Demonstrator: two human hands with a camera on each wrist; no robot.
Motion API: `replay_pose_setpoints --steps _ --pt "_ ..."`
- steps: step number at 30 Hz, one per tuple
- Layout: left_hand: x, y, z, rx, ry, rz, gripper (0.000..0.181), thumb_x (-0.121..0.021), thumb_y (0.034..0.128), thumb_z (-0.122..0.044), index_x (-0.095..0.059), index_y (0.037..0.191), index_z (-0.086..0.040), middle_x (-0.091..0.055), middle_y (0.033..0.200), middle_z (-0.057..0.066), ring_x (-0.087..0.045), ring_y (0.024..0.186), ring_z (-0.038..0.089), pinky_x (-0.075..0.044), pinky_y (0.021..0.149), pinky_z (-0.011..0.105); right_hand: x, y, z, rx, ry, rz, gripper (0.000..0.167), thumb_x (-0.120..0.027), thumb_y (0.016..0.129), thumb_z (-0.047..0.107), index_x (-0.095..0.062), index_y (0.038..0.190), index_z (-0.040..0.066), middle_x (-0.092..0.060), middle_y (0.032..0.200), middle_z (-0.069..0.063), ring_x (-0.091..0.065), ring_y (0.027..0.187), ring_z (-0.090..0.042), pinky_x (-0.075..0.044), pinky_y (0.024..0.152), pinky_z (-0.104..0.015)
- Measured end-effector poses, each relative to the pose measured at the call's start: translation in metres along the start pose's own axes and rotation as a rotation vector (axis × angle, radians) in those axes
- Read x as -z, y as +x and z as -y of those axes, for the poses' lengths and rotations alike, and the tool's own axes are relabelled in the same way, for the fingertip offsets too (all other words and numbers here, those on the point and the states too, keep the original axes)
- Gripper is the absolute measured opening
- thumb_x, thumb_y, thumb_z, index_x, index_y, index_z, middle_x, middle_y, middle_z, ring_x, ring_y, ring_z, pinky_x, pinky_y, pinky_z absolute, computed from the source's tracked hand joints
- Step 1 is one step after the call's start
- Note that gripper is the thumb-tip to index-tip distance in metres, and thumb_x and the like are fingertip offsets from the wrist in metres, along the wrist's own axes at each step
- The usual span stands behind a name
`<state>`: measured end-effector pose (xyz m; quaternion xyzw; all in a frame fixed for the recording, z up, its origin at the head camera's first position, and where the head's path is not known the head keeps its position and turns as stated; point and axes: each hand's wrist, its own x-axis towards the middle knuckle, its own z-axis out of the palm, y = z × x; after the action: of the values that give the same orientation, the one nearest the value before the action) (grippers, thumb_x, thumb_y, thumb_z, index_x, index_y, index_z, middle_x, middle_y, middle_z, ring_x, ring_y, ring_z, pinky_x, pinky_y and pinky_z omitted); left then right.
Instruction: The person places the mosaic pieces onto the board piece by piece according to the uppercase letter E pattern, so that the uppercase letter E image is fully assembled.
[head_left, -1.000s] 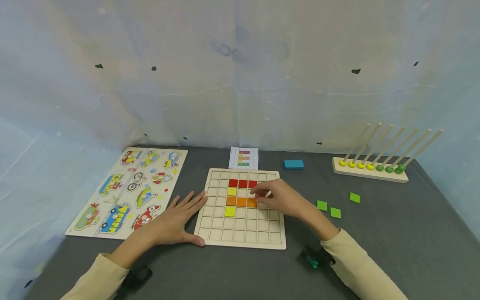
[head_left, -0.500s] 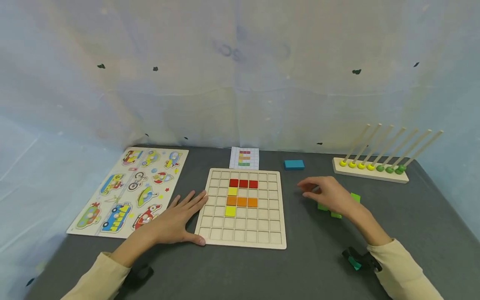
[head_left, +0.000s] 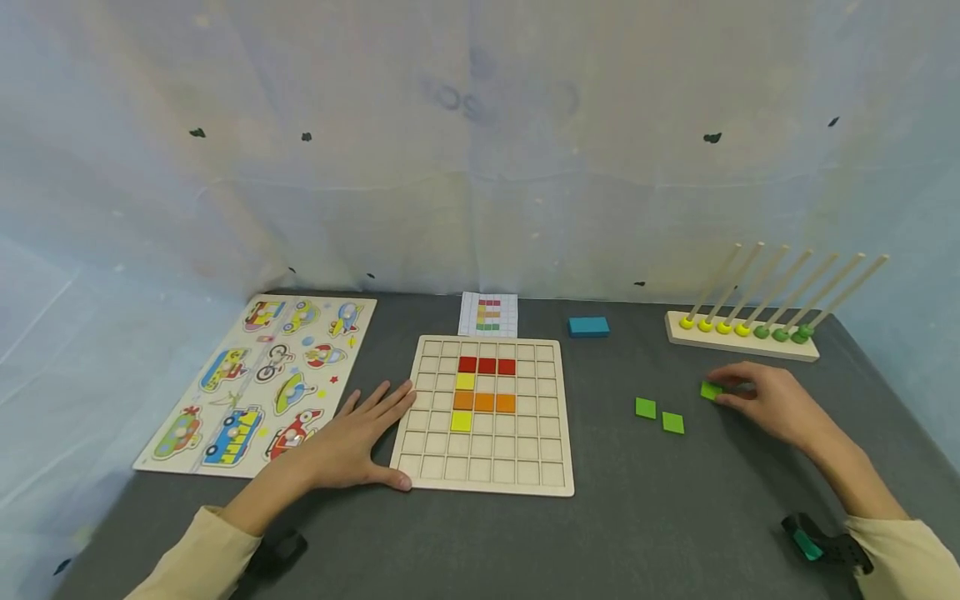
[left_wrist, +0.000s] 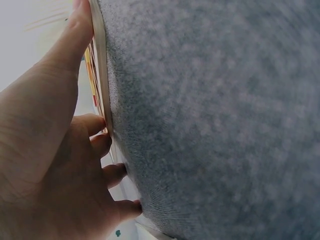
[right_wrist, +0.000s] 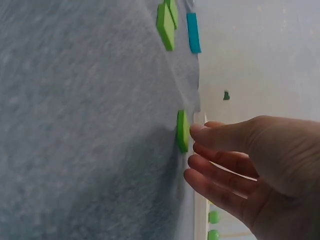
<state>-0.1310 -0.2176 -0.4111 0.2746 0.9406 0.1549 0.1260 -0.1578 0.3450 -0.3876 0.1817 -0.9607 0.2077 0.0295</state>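
Note:
The left hand (head_left: 348, 442) rests spread on the left edge of the wooden grid board (head_left: 525, 475), its thumb at the lower left corner. Red tiles (head_left: 487, 367), orange tiles (head_left: 484, 403) and two yellow tiles (head_left: 461, 422) lie in the board's cells. At the right, the right hand (head_left: 776, 404) has thumb and fingers around the farthest green tile (head_left: 709, 390). In the right wrist view the thumb is close beside that green tile (right_wrist: 183, 131); whether it is pinched cannot be told. Two other green tiles (head_left: 645, 407) lie between the board and this hand.
A picture puzzle board (head_left: 255, 383) lies at the left. Behind the grid board are a printed pattern card (head_left: 488, 315) and a blue block (head_left: 588, 327). A wooden base with pegs and beads (head_left: 738, 337) stands at the back right.
The right hand has moved from above the grid board, across the nearer green tiles, to the farthest green tile at the right. The left hand has stayed on the board's edge.

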Motion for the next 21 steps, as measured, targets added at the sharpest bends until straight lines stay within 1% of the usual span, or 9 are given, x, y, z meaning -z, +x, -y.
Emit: replay_pose_setpoints --steps 4,7,14,21 --pt "0.0 0.0 0.0 0.002 0.003 0.0 0.119 -0.063 0.0696 -0.08 -0.018 0.159 -0.014 -0.012 0.164 0.005 -0.009 0.149 0.037 -0.005 0.114 0.066 -0.002 -0.002 -0.005 -0.011 0.006 0.016 0.03 -0.075 0.084 0.003 -0.069 0.112 -0.003 -0.069 0.102 -0.017 -0.065 0.09 -0.035 -0.057 0.071 -0.043" --pt "0.0 0.0 0.0 0.004 0.002 0.001 0.119 -0.063 0.0696 -0.08 -0.017 0.159 -0.015 -0.011 0.165 0.005 -0.009 0.149 0.036 -0.004 0.114 0.066 -0.004 -0.002 -0.005 -0.013 0.006 0.024 0.031 -0.075 0.084 0.004 -0.069 0.113 -0.003 -0.069 0.103 -0.017 -0.064 0.092 -0.035 -0.057 0.072 -0.043" --pt "0.0 0.0 0.0 0.004 0.0 0.002 0.119 -0.062 0.0696 -0.08 -0.017 0.159 -0.015 -0.011 0.165 0.004 -0.008 0.149 0.036 -0.004 0.114 0.066 -0.007 0.003 0.001 0.007 0.006 0.022 0.032 -0.077 0.083 0.007 -0.07 0.112 -0.003 -0.07 0.102 -0.016 -0.064 0.091 -0.033 -0.057 0.071 -0.041" --pt "-0.001 -0.001 0.0 0.004 0.003 -0.002 0.119 -0.062 0.0696 -0.08 -0.017 0.159 -0.015 -0.011 0.165 0.004 -0.008 0.149 0.036 -0.004 0.114 0.066 -0.009 0.01 0.01 0.011 0.016 0.029 0.036 -0.079 0.081 0.006 -0.069 0.114 -0.003 -0.068 0.102 -0.016 -0.065 0.091 -0.033 -0.056 0.072 -0.044"
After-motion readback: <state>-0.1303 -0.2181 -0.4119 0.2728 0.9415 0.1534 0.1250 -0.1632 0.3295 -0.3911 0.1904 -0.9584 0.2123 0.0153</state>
